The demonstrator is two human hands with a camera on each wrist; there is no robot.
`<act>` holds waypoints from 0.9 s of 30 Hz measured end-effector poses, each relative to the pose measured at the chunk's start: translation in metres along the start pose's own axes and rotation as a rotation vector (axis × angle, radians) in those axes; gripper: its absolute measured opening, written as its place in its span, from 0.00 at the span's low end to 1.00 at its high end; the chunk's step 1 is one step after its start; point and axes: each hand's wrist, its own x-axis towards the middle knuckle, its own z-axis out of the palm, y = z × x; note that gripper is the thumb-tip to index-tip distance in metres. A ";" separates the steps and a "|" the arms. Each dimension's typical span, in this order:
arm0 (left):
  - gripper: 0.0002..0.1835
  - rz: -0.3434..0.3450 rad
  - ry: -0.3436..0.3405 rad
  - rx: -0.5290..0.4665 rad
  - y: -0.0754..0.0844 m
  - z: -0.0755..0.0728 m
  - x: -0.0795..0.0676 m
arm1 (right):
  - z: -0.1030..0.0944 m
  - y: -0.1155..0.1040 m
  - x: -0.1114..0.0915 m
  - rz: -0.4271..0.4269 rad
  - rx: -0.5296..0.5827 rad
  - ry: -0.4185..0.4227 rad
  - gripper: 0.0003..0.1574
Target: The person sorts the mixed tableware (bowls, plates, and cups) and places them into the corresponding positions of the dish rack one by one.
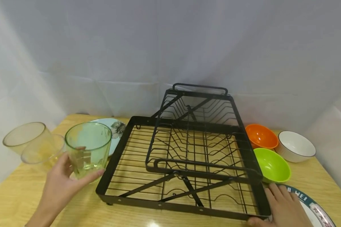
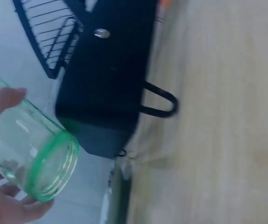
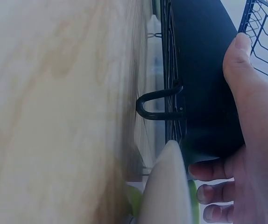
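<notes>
My left hand (image 1: 59,181) grips a green-tinted glass (image 1: 88,148), thumb on one side and fingers round the other. The glass is upright beside the left side of a black two-tier dish rack (image 1: 136,201). In the left wrist view its thick base (image 2: 54,163) is off the wooden table. My right hand (image 1: 284,205) holds the rack's front right corner; in the right wrist view the thumb (image 3: 239,51) lies on the black frame and the fingertips bend round its side. The rack's wire shelves hold nothing.
Two more glasses, one brownish (image 1: 28,137) and one clear (image 1: 42,153), stand at the left. A pale blue flowered plate (image 1: 117,127) lies behind. Right of the rack are orange (image 1: 261,137), green (image 1: 272,165) and white (image 1: 296,146) bowls, and a teal-rimmed plate (image 1: 299,194).
</notes>
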 end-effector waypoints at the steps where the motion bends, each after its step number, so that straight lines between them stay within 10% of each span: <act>1: 0.39 -0.023 -0.012 0.020 0.002 -0.001 0.001 | 0.000 -0.001 0.000 -0.004 0.002 0.010 0.59; 13: 0.46 -0.065 -0.084 0.131 0.033 0.010 0.020 | -0.005 -0.007 -0.002 0.002 -0.014 0.052 0.57; 27: 0.49 0.139 -0.124 0.406 0.067 0.017 0.054 | -0.003 -0.008 -0.002 0.020 -0.003 0.034 0.55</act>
